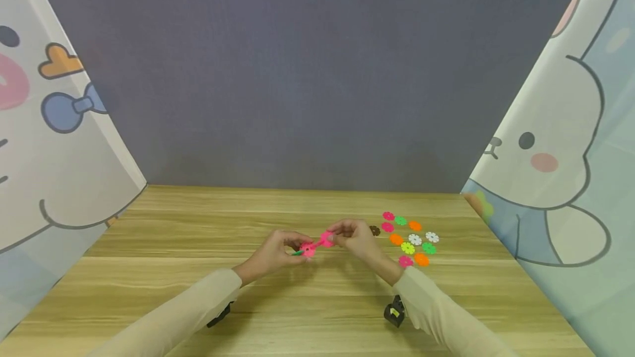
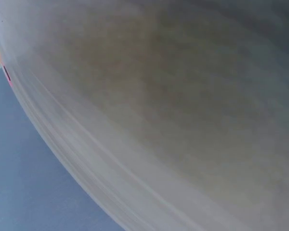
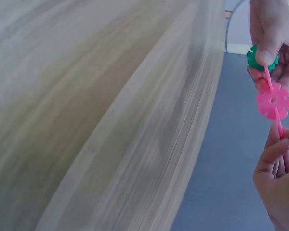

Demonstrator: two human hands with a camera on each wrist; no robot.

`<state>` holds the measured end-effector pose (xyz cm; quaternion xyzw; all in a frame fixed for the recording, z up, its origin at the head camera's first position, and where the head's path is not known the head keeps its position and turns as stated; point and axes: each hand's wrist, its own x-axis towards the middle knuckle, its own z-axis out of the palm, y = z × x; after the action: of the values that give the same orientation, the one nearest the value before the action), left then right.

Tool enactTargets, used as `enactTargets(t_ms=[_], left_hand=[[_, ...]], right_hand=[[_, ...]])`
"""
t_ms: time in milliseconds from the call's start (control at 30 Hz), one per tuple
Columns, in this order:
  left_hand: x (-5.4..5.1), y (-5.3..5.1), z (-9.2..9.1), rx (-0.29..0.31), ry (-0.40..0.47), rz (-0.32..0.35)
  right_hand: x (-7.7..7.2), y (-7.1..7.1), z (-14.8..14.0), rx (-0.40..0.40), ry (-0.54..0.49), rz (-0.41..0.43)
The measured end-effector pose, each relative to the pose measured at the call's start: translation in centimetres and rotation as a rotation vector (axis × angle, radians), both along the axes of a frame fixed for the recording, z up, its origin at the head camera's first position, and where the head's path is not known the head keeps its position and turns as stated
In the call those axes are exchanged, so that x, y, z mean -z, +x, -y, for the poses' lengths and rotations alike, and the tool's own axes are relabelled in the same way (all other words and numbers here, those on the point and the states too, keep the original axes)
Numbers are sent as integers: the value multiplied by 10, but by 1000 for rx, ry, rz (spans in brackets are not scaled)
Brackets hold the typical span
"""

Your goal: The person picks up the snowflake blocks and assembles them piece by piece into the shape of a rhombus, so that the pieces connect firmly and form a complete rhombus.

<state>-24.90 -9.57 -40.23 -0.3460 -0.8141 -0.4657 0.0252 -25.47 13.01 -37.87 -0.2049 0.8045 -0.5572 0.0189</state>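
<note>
In the head view, my left hand [image 1: 272, 253] pinches a joined piece with a green disc [image 1: 297, 253] and a pink notched disc [image 1: 307, 249]. My right hand [image 1: 358, 240] pinches another pink disc [image 1: 327, 238] at the chain's right end. The right wrist view shows the left hand [image 3: 273, 29] above, its thumb on the chain beside the green disc [image 3: 254, 58]. Between the hands a pink disc [image 3: 273, 101] faces the camera, with pink discs edge-on above and below it. The right hand [image 3: 277, 187] grips the lower one. In the left wrist view both hands are not clearly visible.
Loose notched discs lie on the wooden table [image 1: 198, 236] to the right: orange [image 1: 421, 259], white [image 1: 432, 237], yellow [image 1: 408, 248], green [image 1: 429, 248], pink [image 1: 405, 261] and brown [image 1: 375, 230], the brown one beside my right hand. A dark wall [image 1: 307, 70] stands behind.
</note>
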Motion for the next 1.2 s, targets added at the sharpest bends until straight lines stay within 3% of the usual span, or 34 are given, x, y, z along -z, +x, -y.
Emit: enactTargets(t_ms=[367, 600, 900, 1133, 1200], left_hand=[[2, 0, -1, -3, 11, -24], [3, 0, 0, -39, 9, 5], [-2, 2, 2, -62, -3, 47], [-33, 25, -1, -66, -4, 72], [-33, 25, 0, -66, -2, 72]], right_hand=[[1, -1, 2, -52, -14, -6], [4, -2, 1, -66, -21, 2], [3, -8, -14, -48, -2, -95], [4, -14, -40, -3, 105, -163], [10, -20, -49, 28, 142, -175]])
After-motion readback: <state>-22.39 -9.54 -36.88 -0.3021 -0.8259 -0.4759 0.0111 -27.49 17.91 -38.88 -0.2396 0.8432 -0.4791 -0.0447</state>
